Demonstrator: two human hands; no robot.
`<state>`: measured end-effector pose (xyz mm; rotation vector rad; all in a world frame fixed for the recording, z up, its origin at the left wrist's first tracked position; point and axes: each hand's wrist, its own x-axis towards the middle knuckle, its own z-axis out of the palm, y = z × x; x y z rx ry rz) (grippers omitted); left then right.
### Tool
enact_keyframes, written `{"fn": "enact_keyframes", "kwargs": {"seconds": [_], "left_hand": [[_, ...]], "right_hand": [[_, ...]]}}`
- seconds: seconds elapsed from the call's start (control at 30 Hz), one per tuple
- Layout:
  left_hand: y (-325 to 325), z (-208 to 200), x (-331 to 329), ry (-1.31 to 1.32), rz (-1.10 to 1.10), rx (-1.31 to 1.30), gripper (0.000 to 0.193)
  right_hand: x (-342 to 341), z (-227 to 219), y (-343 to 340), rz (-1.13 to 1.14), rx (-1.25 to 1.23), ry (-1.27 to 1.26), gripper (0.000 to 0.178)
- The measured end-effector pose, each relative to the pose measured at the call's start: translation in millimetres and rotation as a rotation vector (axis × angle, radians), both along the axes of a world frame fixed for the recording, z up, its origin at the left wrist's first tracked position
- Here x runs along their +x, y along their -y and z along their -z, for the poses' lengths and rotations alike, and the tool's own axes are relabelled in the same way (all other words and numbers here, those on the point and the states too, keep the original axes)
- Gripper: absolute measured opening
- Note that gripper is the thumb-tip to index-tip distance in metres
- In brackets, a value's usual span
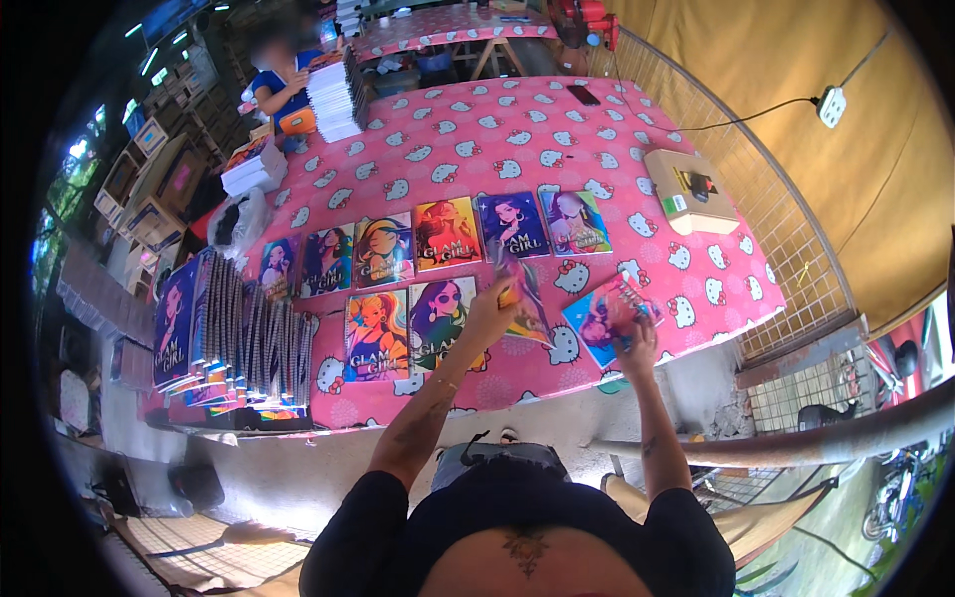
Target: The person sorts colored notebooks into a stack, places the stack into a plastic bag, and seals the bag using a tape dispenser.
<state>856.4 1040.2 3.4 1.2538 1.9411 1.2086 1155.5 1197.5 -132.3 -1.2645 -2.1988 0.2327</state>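
My left hand (493,310) is closed on the edge of a colourful notebook (532,316), which stands tilted and smeared by motion over the table. To its right, my right hand (639,343) grips a blue and pink notebook (595,328) at its right side; this one is angled near the table's front edge. Beyond my hands lies a row of notebooks with illustrated covers, among them a yellow-orange one (448,234) and a dark purple one (513,223). Left of my left hand lie a notebook with a green-and-purple cover (444,316) and an orange one (377,338).
Stacked spiral notebooks (234,333) stand at the table's left front. A person in blue (284,90) handles a tall pile of notebooks (338,95) at the far left. A cardboard box (686,194) sits at right, a phone (583,95) farther back. The tablecloth (438,159) is pink.
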Motion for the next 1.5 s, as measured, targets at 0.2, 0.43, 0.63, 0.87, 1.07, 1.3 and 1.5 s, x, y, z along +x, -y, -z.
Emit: {"fn": "enact_keyframes", "kwargs": {"seconds": [0.2, 0.43, 0.63, 0.87, 1.07, 1.3, 1.5], "left_hand": [[-1, -36, 19, 0.08, 0.217, 0.352, 0.052], [54, 81, -6, -0.76, -0.286, -0.108, 0.054], [94, 78, -67, -0.534, -0.58, -0.61, 0.071], [74, -9, -18, -0.575, -0.033, -0.054, 0.044], [135, -19, -106, -0.577, -0.596, -0.222, 0.053], [171, 40, -150, -0.36, -0.596, -0.28, 0.048], [41, -38, -32, -0.092, -0.189, 0.326, 0.033]], "right_hand": [[-65, -10, 3, -0.546, -0.458, -0.257, 0.079], [-69, -26, -3, -0.269, -0.4, -0.405, 0.061], [-125, -78, 40, -0.53, -0.102, -0.347, 0.053], [-179, -145, 100, -0.808, 0.274, 0.02, 0.055], [-134, -147, 56, -0.553, -0.451, -0.245, 0.055], [-90, -26, 38, 0.017, -0.14, -0.015, 0.062], [-88, -14, 22, -0.082, -0.336, -0.097, 0.055]]}}
